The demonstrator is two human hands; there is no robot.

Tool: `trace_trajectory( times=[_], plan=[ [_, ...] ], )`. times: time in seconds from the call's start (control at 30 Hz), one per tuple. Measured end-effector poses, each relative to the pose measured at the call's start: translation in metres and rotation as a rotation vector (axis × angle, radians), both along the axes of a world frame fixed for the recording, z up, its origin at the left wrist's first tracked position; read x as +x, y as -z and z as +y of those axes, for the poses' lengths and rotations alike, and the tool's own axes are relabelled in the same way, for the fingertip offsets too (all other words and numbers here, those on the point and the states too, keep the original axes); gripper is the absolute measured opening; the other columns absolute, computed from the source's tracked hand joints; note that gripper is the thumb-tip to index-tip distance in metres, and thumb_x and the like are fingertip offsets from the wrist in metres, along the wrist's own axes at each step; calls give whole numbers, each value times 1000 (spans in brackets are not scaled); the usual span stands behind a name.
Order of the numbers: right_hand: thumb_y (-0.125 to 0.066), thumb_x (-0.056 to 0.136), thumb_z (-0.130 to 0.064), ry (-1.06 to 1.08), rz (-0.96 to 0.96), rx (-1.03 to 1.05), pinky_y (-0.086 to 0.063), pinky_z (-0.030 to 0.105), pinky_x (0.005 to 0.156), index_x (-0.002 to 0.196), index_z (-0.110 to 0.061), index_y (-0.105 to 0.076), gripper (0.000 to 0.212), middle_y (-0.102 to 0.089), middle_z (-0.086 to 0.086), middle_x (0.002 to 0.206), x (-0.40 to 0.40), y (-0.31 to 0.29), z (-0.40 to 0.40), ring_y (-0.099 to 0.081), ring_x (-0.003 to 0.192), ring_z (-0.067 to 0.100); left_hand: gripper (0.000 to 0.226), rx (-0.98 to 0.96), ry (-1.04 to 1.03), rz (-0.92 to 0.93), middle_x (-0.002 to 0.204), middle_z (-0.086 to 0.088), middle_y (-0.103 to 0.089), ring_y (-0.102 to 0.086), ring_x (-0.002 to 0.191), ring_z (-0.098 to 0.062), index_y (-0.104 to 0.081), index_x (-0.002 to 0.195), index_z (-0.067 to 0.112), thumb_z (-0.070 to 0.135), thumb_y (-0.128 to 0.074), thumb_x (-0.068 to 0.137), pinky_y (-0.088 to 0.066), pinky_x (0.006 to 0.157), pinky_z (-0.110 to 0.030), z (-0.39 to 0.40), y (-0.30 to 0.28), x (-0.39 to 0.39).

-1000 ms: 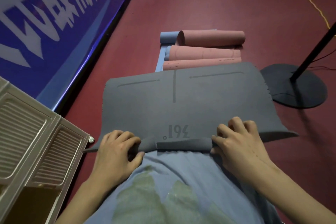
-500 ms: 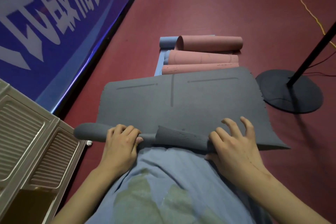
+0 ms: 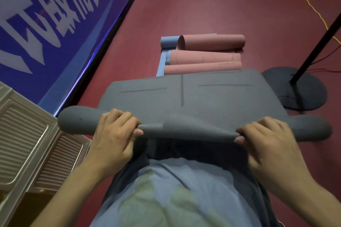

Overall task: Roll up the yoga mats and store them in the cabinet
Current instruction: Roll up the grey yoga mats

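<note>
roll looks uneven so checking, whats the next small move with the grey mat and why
Probably push the roll forward another turn while evening out the middle. Both the left hand and right hand grip the grey mat, whose roll bulges at the ends but is pinched thin between the hands, and most of it lies flat ahead.

The grey mat [image 3: 193, 97] looks like matt foam, finely ribbed on its rolled underside. The pink mats [image 3: 203, 55] are matt too, on a smooth red floor [image 3: 203, 5]. The cabinet [image 3: 27, 134] is ridged, slightly shiny metal; the banner [image 3: 55, 14] is glossy.
</note>
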State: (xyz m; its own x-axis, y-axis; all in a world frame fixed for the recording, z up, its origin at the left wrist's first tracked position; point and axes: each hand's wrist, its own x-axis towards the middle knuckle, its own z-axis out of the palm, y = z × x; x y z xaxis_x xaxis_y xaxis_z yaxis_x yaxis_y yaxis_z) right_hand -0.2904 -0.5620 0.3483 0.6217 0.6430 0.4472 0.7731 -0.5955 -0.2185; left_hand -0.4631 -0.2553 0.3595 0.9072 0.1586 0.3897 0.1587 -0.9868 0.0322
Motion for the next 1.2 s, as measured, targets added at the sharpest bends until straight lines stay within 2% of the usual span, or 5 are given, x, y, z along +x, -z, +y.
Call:
trace_trajectory(
  times=[0.2, 0.43, 0.7, 0.93, 1.2],
  plan=[
    [-47, 96, -28, -177, -33, 85, -34, 39, 73, 82, -13, -70, 31, -59, 0, 76, -44, 4, -31, -54, 76, 31, 26, -200, 45, 70, 85, 13, -51, -46, 80, -20, -60, 88, 20, 32, -41, 101, -36, 70, -39, -22, 22, -63],
    [-24, 104, -54, -180, 337, -29, -36, 33, 60, 91, -31, -56, 42, -53, -10, 75, -22, 57, -12, -56, 68, 21, 24, -441, -58, 196, 80, 25, -54, -45, 82, -3, -56, 85, 37, 49, -40, 99, -32, 71, -31, -4, 60, -59],
    [-51, 99, -44, -207, 672, -168, -41, 36, 67, 90, -42, -43, 12, -60, -32, 76, -4, 48, -2, -52, 68, 4, 29, -865, -316, 344, 56, 7, -60, -56, 53, -15, -65, 84, 25, 52, -53, 83, -46, 58, -41, -2, 60, -42],
    [-45, 95, -59, -178, 620, -232, -34, 36, 62, 84, -39, -37, 24, -55, -6, 65, -11, 37, 0, -45, 63, 13, 34, -764, -562, 388, 57, 8, -68, -67, 65, -14, -65, 65, 18, 43, -77, 85, -53, 70, -36, 2, 69, -32],
    [-48, 82, -79, -238, 292, -259, -44, 35, 71, 87, -31, -53, 48, -43, -10, 90, -12, 44, 1, -41, 88, 17, 33, -643, -453, 289, 65, 10, -62, -55, 75, -16, -55, 69, 27, 43, -83, 76, -42, 67, -33, 7, 72, -30]
  ],
)
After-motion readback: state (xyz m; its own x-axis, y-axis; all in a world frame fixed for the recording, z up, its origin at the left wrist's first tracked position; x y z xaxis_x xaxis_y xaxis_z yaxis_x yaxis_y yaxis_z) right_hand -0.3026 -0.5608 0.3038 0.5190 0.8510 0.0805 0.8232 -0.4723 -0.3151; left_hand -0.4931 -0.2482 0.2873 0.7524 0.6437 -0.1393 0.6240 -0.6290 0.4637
